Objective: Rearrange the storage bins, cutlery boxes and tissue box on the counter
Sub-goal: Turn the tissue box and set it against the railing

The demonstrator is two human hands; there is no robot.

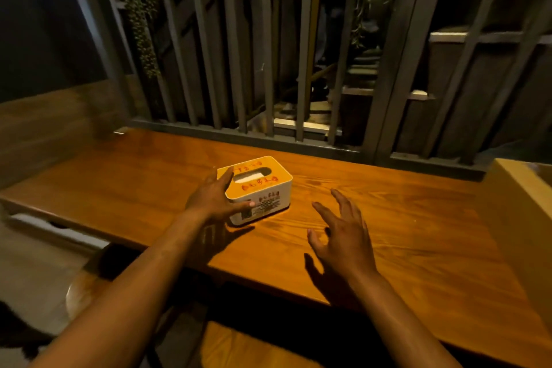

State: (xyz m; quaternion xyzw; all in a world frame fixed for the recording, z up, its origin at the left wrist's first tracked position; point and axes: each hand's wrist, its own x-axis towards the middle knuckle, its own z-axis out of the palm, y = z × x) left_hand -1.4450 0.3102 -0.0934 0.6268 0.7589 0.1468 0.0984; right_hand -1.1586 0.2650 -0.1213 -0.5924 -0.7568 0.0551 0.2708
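Observation:
A white tissue box [263,188] with a wooden lid, red lettering and an oval slot sits on the wooden counter [403,218], near its middle. My left hand [213,197] grips the box's left end, fingers over the lid edge and thumb pressed on the near side. My right hand [340,230] hovers over the counter to the right of the box, fingers spread, touching nothing. No storage bins or cutlery boxes are in view.
A grey slatted metal railing [239,69] runs along the counter's far edge, with hanging plants behind it. A pale wooden partition [519,218] rises at the counter's right end. A round stool [86,293] and a wooden bench [239,349] sit below the near edge.

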